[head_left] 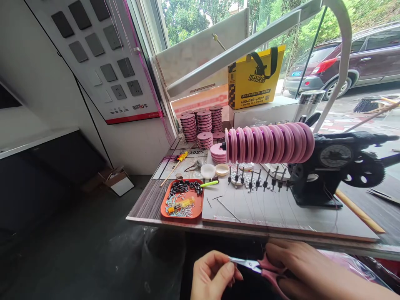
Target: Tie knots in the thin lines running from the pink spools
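Below the table's front edge my right hand (300, 266) is closed round the pink handles of small scissors (253, 265), blades pointing left. My left hand (212, 275) is pinched at the blade tips; whatever it pinches is too thin to make out. On the table above, a row of pink spools (268, 143) sits on the shaft of a black winding machine (331, 166). Thin lines run from small black weights (256, 179) across a grey board (281, 212) toward me.
An orange tray (183, 200) holds dark beads, small hooks and a yellow tool. Stacks of pink spools (203, 125) stand at the back by a yellow box (254, 79). A lamp arm (243, 46) crosses overhead. A wooden stick (359, 210) lies at right.
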The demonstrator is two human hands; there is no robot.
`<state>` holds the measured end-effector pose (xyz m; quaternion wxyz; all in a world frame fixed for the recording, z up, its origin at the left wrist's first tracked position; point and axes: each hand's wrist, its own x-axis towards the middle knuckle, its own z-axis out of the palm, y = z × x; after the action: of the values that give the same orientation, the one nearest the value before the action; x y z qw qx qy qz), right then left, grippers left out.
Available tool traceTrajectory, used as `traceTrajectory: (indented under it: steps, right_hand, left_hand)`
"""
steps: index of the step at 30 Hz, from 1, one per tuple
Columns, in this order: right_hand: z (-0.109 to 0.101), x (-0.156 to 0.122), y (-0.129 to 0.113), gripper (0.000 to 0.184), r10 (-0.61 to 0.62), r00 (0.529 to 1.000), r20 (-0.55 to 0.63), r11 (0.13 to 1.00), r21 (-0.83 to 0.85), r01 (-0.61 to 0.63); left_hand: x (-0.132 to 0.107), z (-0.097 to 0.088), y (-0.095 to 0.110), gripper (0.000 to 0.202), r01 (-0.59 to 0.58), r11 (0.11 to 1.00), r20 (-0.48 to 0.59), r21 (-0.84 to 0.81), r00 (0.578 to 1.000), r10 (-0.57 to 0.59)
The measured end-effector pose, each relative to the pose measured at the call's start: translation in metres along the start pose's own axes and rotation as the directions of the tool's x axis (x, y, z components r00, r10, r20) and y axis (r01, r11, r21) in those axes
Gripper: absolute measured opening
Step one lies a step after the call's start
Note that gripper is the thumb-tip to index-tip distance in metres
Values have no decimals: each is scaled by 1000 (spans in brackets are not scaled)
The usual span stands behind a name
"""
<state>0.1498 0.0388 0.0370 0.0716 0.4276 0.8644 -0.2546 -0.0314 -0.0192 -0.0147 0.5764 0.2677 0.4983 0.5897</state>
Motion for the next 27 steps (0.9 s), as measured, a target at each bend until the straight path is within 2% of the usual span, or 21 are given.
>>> traceTrajectory:
  steps: [7, 15, 17, 22, 27]
  right_hand:
    - [7, -1, 6, 11, -53, 993, -102, 998, -37, 49]
    - [-6, 1, -1, 18, 29, 999, 19, 994, -109, -27]
    - [-1, 0, 4, 16, 13, 1000, -12, 998, -67, -14]
    - [10, -12, 16, 10, -56, 986, -157, 982, 167, 82]
    - [8, -10, 10, 11, -43, 991, -123, 993, 103, 56]
  left_hand:
    - [0, -1, 0, 32, 20, 1000, 12, 17, 1000, -21]
    - [-1, 0, 1, 33, 48, 999, 30, 15, 998, -48]
    - [-1, 0, 1, 34, 52, 998, 33, 16, 998, -53]
    - [-1, 1, 3, 34, 78, 997, 35, -12, 996, -78]
    - [0, 0, 2, 34, 90, 996, 19, -14, 996, -89]
